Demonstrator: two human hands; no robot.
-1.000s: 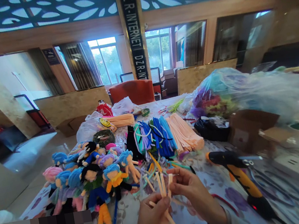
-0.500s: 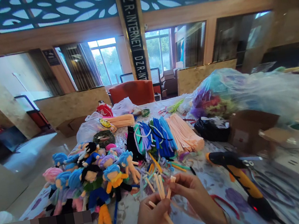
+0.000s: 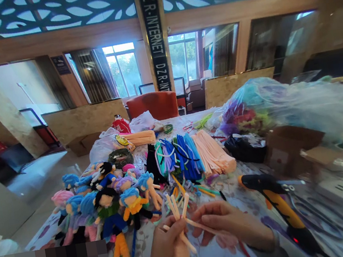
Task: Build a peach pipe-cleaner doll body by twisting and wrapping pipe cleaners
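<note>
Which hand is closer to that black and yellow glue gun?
Right. The right hand is left of the glue gun; the left hand is farther left, holding the peach fuzzy piece.

On the dark vertical panel (image 3: 152, 23) at the upper middle of the frame, I can read white letters, turned sideways: "DZR-INTERNET", then below again "DZR-INT", where it breaks off. The small sign (image 3: 60, 65) at upper left has pale marks, too small for reading.
</note>
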